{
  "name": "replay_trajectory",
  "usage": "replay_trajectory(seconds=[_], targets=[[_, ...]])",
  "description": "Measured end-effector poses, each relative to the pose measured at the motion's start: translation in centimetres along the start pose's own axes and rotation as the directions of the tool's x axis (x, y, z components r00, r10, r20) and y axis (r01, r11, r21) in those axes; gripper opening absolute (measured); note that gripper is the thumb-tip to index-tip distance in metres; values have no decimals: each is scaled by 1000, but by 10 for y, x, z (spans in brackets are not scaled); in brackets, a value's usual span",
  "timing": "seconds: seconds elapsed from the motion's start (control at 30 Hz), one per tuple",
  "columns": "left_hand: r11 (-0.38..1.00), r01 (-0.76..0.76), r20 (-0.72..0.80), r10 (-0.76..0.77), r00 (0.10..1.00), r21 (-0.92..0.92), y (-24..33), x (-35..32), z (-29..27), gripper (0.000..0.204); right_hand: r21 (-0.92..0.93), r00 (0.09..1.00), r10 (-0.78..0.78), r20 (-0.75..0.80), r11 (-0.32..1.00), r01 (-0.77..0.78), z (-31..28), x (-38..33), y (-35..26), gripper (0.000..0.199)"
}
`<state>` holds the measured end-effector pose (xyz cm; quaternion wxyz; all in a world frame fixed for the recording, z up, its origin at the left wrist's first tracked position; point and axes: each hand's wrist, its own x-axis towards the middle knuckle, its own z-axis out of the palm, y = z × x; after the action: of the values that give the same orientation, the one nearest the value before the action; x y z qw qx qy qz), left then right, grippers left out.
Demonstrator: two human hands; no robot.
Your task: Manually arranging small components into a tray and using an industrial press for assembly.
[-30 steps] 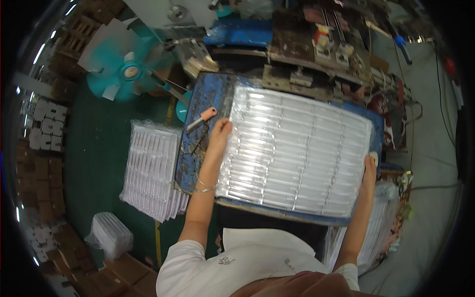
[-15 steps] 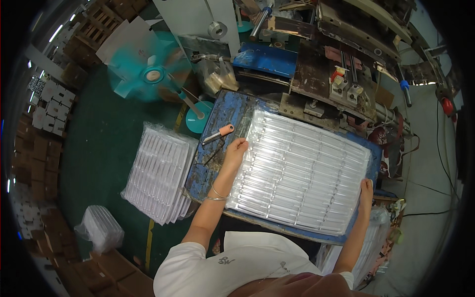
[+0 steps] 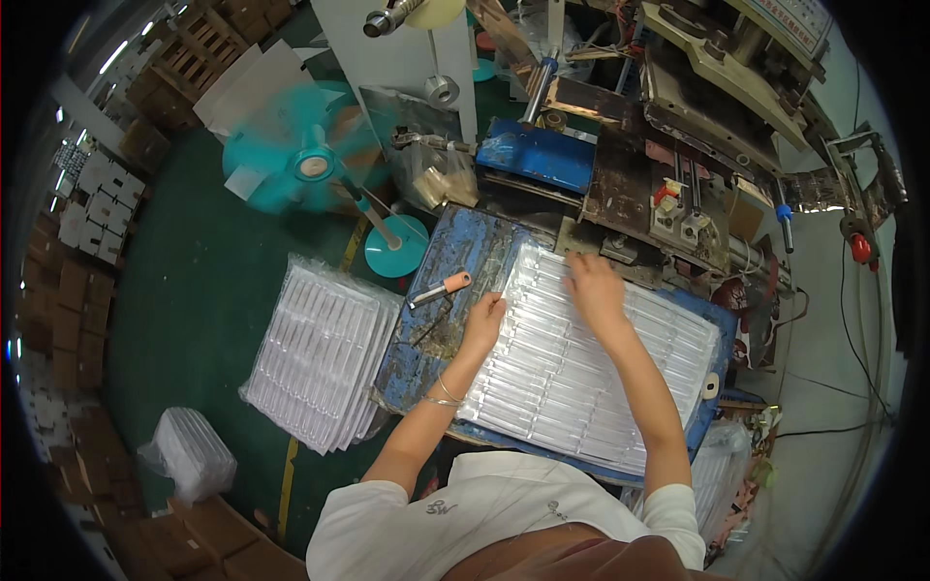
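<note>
A large clear plastic blister tray (image 3: 581, 378) with several long moulded slots lies flat on the worn blue worktable (image 3: 455, 281). My left hand (image 3: 481, 324) rests on the tray's left edge, fingers laid flat on it. My right hand (image 3: 593, 288) is on the tray's far edge, fingers spread over the plastic near the machine. An orange-handled tool (image 3: 438, 289) lies on the blue table just left of my left hand.
A stack of the same clear trays (image 3: 325, 353) sits on the green floor to the left. A teal fan (image 3: 310, 165) spins beyond it. A packaging machine (image 3: 668, 184) stands behind the table. Bagged trays (image 3: 189, 455) and cardboard boxes (image 3: 68, 310) line the left.
My right hand has moved from the tray's near right corner up to its far edge. The left hand stays on the left edge. My head has tilted, shifting the view.
</note>
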<state>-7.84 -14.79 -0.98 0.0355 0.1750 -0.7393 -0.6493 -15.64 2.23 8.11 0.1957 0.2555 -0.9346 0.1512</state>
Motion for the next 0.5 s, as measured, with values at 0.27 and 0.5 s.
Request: replay_trajectory(seconds=[0.27, 0.5], targets=[[990, -27, 9, 29, 1000, -138, -12, 0, -3, 22, -259, 951, -123, 284, 945, 200, 24, 16, -1, 14], [992, 0, 28, 4, 1000, -124, -14, -2, -3, 19, 106, 979, -177, 99, 980, 166, -10, 12, 2, 19]])
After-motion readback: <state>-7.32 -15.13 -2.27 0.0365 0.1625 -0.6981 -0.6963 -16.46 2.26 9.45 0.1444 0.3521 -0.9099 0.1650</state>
